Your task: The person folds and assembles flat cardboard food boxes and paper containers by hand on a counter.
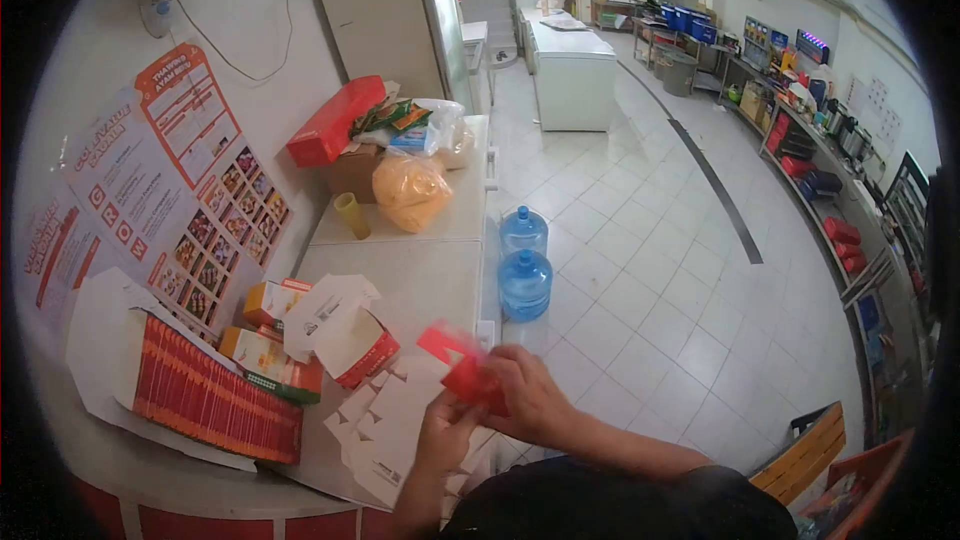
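Both hands are together near the front edge of the white counter (pixel 390 260). Between them is a red carton piece (pixel 463 372), partly blurred. My left hand (pixel 448 432) grips its lower side with closed fingers. My right hand (pixel 528 402) is closed on its right side. Flat white carton blanks (pixel 385 435) lie on the counter just left of my hands. Beyond them sits a partly folded white and red box (pixel 340 328). A long row of red-edged cartons (pixel 215 390) stands in an open white wrapper at the left.
Orange and green boxes (pixel 275 360) stand by the wall. Farther back are a yellowish cup (pixel 351 215), a bag of orange stuff (pixel 411 192) and a red box (pixel 335 120). Blue water bottles (pixel 525 285) stand on the floor beside the counter. A wooden slatted seat (pixel 812 455) is at lower right.
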`<state>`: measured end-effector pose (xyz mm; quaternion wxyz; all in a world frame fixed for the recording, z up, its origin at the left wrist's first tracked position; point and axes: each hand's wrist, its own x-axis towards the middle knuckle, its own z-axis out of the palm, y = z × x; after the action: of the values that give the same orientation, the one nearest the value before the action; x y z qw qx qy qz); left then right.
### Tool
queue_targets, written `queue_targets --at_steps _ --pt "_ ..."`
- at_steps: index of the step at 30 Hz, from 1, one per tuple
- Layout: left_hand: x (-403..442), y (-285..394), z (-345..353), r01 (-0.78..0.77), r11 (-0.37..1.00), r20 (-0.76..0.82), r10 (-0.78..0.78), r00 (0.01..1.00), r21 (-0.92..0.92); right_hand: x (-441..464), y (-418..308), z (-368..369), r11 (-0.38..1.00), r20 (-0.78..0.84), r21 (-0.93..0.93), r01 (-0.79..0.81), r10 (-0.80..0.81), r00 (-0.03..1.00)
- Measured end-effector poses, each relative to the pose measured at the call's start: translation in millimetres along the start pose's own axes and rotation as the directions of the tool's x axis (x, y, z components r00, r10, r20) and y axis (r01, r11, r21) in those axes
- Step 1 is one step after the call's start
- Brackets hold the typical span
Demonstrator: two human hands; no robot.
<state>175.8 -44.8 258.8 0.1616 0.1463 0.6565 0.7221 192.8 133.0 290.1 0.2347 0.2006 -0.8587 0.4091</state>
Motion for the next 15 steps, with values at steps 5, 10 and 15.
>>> queue_targets --at_steps 5,10,15 --pt "-45.0 19.9 -21.8 0.091 0.846 0.273 -0.269 0.924 0.525 -28.4 19.7 -34.1 0.986 0.346 0.086 0.144 -0.165 0.924" --pt "-75.8 23.9 -26.8 0.258 0.843 0.068 -0.327 0.943 0.471 -69.1 12.1 -29.0 0.848 0.769 0.376 -0.374 -0.06 0.636" --pt "-89.4 29.3 -3.7 0.201 0.865 0.028 -0.24 0.97 0.459 -86.7 3.5 -15.6 0.97 0.329 -0.009 -0.243 0.232 0.915"
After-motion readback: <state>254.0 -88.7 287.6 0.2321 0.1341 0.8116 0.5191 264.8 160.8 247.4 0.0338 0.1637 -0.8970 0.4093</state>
